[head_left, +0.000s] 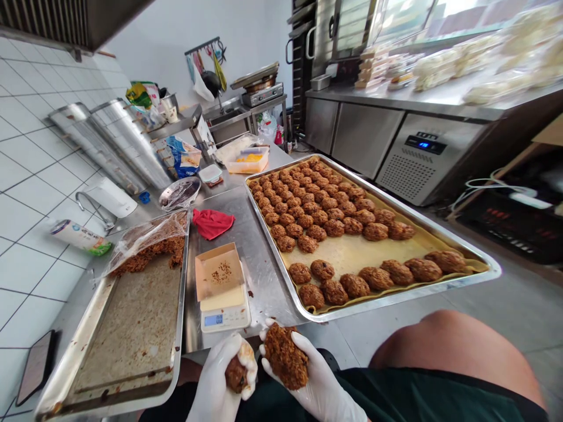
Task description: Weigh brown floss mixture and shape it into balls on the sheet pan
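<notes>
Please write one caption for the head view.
Gloved left hand holds a dark lump, right hand a coarse brown lump, near a tray of balls.

hands (219,366) 2 | held lumps (287,356) 2 | digital scale (226,317) 1

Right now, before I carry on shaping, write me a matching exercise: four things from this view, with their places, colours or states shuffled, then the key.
Things:
1. Rough brown lump
2. Kitchen scale
3. Crumpled cloth
4. Clear plastic sheet

Places, colours or states:
A. Red, lying on the metal table
B. Over the far end of the left-hand tray
C. Held in the gloved right hand
D. Display reading 0.0

Right pairs: 1-C, 2-D, 3-A, 4-B
</notes>
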Demonstrator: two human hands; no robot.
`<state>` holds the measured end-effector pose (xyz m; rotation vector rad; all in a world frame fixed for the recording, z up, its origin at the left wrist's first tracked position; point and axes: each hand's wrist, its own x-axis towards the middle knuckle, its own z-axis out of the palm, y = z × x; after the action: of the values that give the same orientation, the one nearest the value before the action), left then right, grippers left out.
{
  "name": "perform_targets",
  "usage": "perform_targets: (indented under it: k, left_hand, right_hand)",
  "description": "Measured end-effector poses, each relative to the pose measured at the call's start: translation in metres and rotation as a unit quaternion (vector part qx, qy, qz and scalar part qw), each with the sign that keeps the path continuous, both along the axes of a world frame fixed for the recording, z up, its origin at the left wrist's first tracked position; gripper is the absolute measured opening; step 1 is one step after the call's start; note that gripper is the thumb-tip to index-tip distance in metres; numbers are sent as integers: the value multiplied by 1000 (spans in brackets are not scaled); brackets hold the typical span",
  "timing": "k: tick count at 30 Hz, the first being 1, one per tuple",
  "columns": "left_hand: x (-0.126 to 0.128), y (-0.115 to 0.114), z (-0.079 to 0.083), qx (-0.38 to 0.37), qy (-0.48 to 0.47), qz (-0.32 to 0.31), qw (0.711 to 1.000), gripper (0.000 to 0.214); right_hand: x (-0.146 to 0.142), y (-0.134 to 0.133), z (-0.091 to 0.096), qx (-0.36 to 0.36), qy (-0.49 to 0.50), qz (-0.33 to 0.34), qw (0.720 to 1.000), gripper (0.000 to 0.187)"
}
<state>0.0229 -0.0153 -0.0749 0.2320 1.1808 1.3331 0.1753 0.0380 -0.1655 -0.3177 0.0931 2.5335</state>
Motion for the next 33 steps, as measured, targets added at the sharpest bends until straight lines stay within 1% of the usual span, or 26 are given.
perform_targets:
  k: [2, 3, 4, 7, 9, 11, 14, 15, 17, 18, 21, 24, 27, 28, 31, 33]
  left_hand:
    - [-3, -1, -6, -43, 4, 14, 999, 47]
    - [-5, -2, -6, -52, 7, 7, 999, 48]
    - [-8, -4, -6, -50, 5, -7, 999, 46]
    - [-19, -8, 3, -8, 4, -60, 998, 28]
    - [-25, -10, 7, -5, 22, -68, 997, 30]
    - [-30, -10, 7, -24, 31, -42, 998, 30]
    - [-29, -10, 3, -43, 2, 25, 999, 43]
    - [-27, -10, 2, -37, -2, 41, 998, 43]
    - [-22, -10, 3, -22, 7, 56, 998, 32]
    - [-20, -10, 5, -16, 19, 53, 998, 27]
    - [-16, -11, 9, -16, 68, 9, 997, 26]
    - [-19, -10, 9, -14, 123, -22, 992, 22]
    - [-21, -7, 7, -3, 102, -48, 994, 19]
    - [-20, -7, 5, -8, 89, -48, 995, 21]
    - [-17, -5, 1, -48, 63, -11, 997, 46]
    - [-15, -4, 0, -66, 48, -1, 997, 53]
  right_hand:
    - [0, 1, 1, -1, -2, 2, 1000, 36]
    - [0, 1, 1, -2, -3, 1, 1000, 36]
    - [0, 2, 2, -3, -4, 0, 1000, 35]
    - [0, 2, 2, -5, -8, -2, 1000, 34]
    - [0, 2, 2, -7, -10, -1, 1000, 34]
    - [-1, 2, 1, -13, -9, 1, 1000, 35]
    - [-1, 2, 0, -22, -8, 2, 1000, 34]
    - [-1, 2, -1, -22, -8, 3, 1000, 34]
    - [-1, 2, -1, -18, -8, 3, 1000, 34]
    - [-2, 2, 0, -16, -8, 4, 1000, 34]
    - [-2, 3, 1, -14, -8, 5, 1000, 34]
    - [-1, 2, 2, -13, -12, 5, 1000, 34]
    - [0, 2, 2, -14, -12, 9, 1000, 34]
    - [1, 2, 2, -15, -13, 11, 1000, 34]
    - [1, 2, 2, -18, -18, 12, 1000, 34]
    - [1, 2, 3, -19, -22, 11, 1000, 34]
